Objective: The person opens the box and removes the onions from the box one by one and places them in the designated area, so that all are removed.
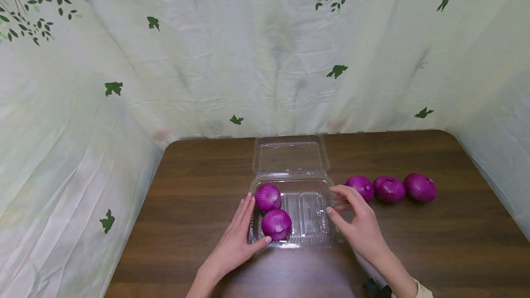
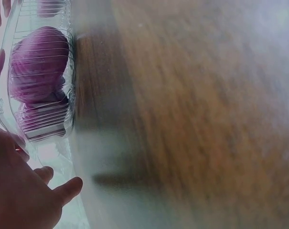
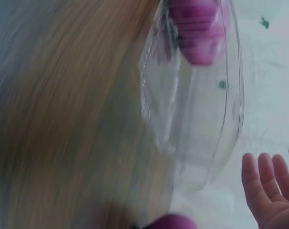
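A clear plastic clamshell container point(image 1: 310, 217) lies with its lid point(image 1: 291, 156) folded back. Two red onions sit along its left side, the rear onion point(image 1: 268, 197) just behind the front onion point(image 1: 276, 225). My left hand point(image 1: 237, 243) rests along the left rim, fingers extended and thumb at the front left corner. In the left wrist view, the onions point(image 2: 39, 62) show through the container's ribbed wall. At the right rim, my right hand point(image 1: 359, 224) is spread with nothing in its grasp. The right wrist view shows its fingers point(image 3: 251, 181) apart from the container wall.
Right of the container, three more red onions stand in a row: a near one point(image 1: 359, 188), a middle one point(image 1: 389, 190) and a far one point(image 1: 420, 187). The brown wooden table point(image 1: 198, 174) ends at a leaf-patterned white curtain point(image 1: 256, 72) behind.
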Motion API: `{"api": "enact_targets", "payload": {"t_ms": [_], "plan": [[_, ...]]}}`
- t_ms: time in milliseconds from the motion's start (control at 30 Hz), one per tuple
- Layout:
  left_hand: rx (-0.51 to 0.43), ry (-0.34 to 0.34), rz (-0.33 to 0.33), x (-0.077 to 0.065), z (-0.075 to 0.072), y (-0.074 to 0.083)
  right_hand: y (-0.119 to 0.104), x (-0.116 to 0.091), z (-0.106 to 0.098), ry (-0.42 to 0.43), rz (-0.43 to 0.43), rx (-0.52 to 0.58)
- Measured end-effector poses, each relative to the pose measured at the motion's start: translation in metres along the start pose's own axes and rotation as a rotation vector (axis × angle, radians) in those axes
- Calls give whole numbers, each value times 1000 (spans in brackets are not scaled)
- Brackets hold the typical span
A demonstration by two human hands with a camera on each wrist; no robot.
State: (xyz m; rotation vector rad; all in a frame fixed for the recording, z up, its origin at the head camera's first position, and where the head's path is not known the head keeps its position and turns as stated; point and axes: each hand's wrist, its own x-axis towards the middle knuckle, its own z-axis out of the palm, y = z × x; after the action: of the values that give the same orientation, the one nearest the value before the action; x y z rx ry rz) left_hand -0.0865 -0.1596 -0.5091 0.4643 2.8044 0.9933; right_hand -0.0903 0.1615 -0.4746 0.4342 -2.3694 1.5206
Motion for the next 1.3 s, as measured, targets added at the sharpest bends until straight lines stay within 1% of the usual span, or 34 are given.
{"api": "enact_targets", "payload": {"t_ms": [67, 133, 233, 300, 367, 467, 633, 733, 833, 967, 1167, 1300], "plan": [[-3, -7, -8, 0, 0, 0, -6, 1, 8, -21, 1, 6], [-5, -14, -13, 0, 0, 0, -19, 3, 13, -42, 9, 11], [-3, -18, -13, 1, 0, 0, -23, 4, 21, -90, 28, 24], [-3, -8, -1, 0, 0, -1, -21, 4, 26, -142, 35, 20], [-3, 4, 9, 0, 0, -1, -12, 3, 32, -198, 41, 30], [-5, 18, 22, 0, 0, -1, -13, 4, 38, -271, 48, 51], [-6, 19, 27, 0, 1, -2, -14, 5, 48, -350, 67, 83], [-4, 18, 26, 0, 1, -2, -14, 6, 54, -390, 88, 83], [-3, 15, 26, 0, 1, -2, -15, 6, 60, -436, 89, 85], [-6, 12, 27, 0, 0, -1, -15, 7, 66, -478, 78, 82], [6, 14, 25, 0, 1, -1, -14, 10, 74, -515, 138, 62], [10, 21, 29, 0, 1, 0, -12, 14, 79, -533, 157, 39]]}}
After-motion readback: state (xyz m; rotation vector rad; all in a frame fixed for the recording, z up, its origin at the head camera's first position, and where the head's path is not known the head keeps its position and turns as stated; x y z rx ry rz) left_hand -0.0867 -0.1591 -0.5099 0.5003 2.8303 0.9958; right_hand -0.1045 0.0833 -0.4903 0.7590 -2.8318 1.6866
